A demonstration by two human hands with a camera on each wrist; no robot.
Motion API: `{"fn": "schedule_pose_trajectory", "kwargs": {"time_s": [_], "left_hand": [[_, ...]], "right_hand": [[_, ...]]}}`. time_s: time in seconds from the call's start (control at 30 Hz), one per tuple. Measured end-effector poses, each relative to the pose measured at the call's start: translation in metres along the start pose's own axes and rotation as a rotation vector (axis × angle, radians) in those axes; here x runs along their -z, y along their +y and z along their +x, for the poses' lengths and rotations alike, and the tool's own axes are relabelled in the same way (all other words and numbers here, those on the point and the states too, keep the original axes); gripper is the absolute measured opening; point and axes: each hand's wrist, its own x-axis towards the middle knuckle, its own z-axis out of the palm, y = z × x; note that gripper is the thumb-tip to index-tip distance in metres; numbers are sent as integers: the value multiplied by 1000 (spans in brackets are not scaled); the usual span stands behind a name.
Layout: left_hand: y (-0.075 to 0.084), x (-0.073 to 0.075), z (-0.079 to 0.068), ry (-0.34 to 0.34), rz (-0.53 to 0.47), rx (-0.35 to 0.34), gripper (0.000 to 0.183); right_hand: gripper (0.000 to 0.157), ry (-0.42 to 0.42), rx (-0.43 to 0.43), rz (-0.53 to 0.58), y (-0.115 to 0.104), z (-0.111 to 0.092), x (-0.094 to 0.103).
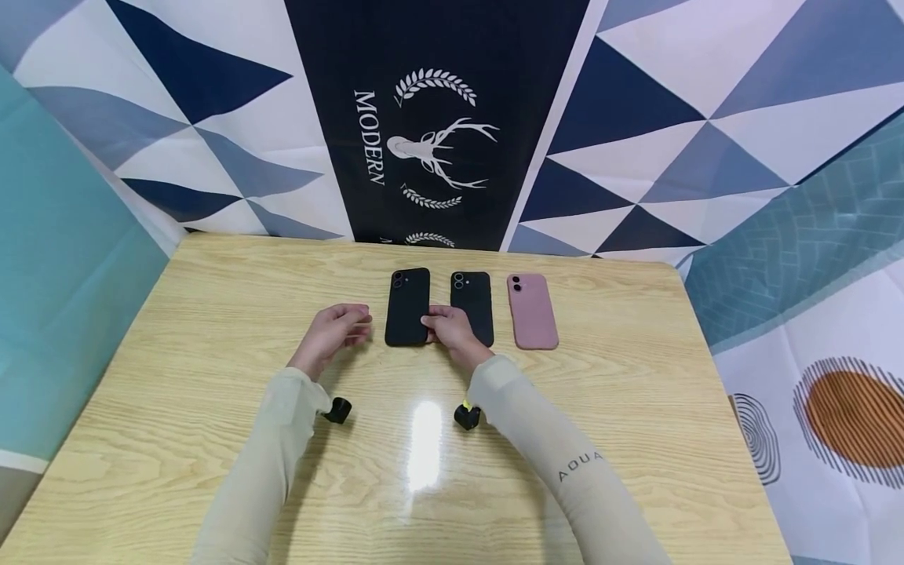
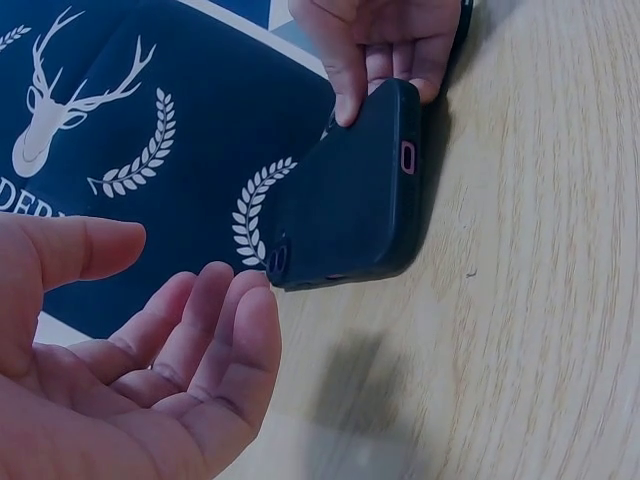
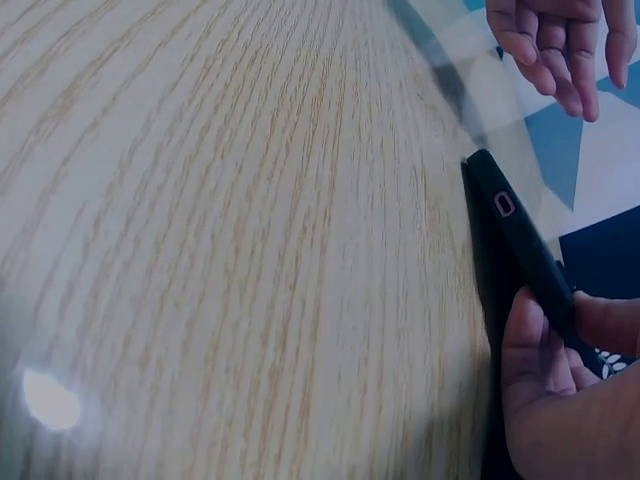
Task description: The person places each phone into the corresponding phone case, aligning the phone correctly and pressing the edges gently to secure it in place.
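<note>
My right hand [image 1: 452, 328] pinches the right edge of a black phone [image 1: 407, 308], thumb on its back. The phone's camera side faces up, and its bottom end with a pink-rimmed port shows in the left wrist view. In the right wrist view the phone [image 3: 520, 225] looks tilted over the wood, with a dark shadow beside it. Left of the phone is my left hand [image 1: 337, 331], fingers loosely bent, holding nothing and apart from the phone. A second black phone [image 1: 473, 302] lies partly behind my right hand, and a pink phone [image 1: 534, 312] lies right of that.
The phones are toward the back of a wooden table [image 1: 176, 377]. A patterned cloth with a deer-head panel [image 1: 438, 47] hangs behind the back edge. Small black devices [image 1: 338, 410] sit by both wrists. Light glares off the tabletop between the arms.
</note>
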Motion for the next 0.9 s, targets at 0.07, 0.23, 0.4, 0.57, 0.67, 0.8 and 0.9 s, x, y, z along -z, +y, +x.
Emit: {"fn": "schedule_pose_trajectory", "kwargs": {"time_s": [0.07,0.23,0.4,0.57,0.67,0.8,0.9], "left_hand": [[0,0,0,1,-1,0,43],[-1,0,1,0,-4,0,43],[-2,1,0,-1,2,-8,44],[-3,1,1,3,3,-14,43],[-4,1,1,3,4,-20,44],[-3,1,1,4,12,-14,44],[-3,1,1,4,19,-9,44]], "right_hand": [[40,18,0,-6,0,0,-1],[36,69,13,-58,-2,-1,-3],[28,153,8,-176,-5,-1,-7],[20,227,-7,-299,-6,4,-9],[19,240,1,-329,-7,4,-10],[17,260,38,-359,-9,0,-11],[15,271,80,-402,-11,-3,-11]]}}
